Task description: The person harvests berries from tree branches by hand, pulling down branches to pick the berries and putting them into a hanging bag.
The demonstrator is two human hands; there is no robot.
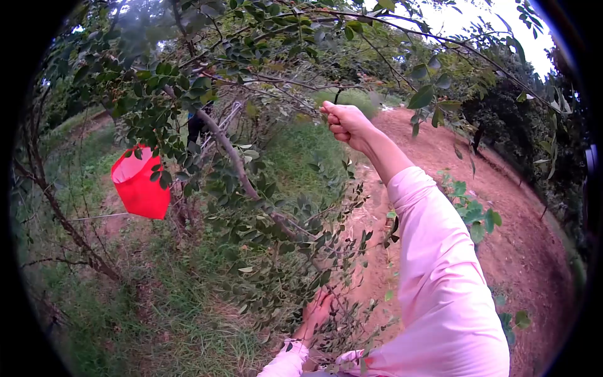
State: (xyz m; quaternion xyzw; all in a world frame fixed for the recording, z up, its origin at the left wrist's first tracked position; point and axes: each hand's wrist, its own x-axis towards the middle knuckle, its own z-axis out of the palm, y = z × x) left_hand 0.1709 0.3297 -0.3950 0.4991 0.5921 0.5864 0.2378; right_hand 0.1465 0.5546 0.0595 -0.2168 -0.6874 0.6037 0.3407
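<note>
My right hand (347,124) is stretched far forward, its fingers closed in a pinch at the ends of thin twigs; what lies between the fingertips is too small to make out. A short dark stem (338,96) stands up just behind it. Low in the view, my left hand (317,311) is closed around the lower part of a leafy branch (233,157), its fingertips partly covered by leaves. That grey-brown branch slants from the upper left down to this hand. A red bag (146,191) with an open top hangs among the foliage at left, apart from both hands.
More leafy branches (433,38) arch overhead. A bare thin shrub (69,229) rises at far left. Grass (188,327) covers the ground on the left, and a reddish dirt slope (502,188) runs along the right. Broad-leaved plants (478,220) grow beside my right sleeve.
</note>
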